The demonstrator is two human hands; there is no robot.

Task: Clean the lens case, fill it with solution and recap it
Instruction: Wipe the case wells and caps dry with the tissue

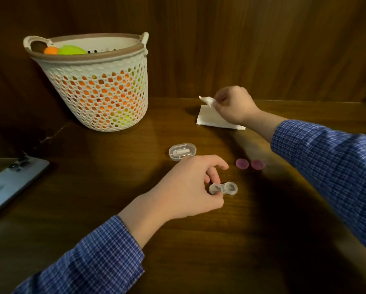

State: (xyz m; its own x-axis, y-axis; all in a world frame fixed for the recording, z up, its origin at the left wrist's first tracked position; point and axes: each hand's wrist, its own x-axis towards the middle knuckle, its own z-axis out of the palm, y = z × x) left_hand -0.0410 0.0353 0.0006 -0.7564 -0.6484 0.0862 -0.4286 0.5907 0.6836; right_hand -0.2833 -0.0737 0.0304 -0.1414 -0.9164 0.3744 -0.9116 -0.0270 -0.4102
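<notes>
A clear two-well lens case lies open on the wooden table, and my left hand pinches its left well between thumb and fingers. Two purple caps sit side by side on the table just beyond the case, to its right. Farther back, my right hand pinches a crumpled corner of a white tissue, lifting that corner while the remainder lies flat on the table.
A clear oval plastic box sits behind my left hand. A white mesh basket with orange and green balls stands at the back left. A phone lies at the left edge. Wood panelling closes the back.
</notes>
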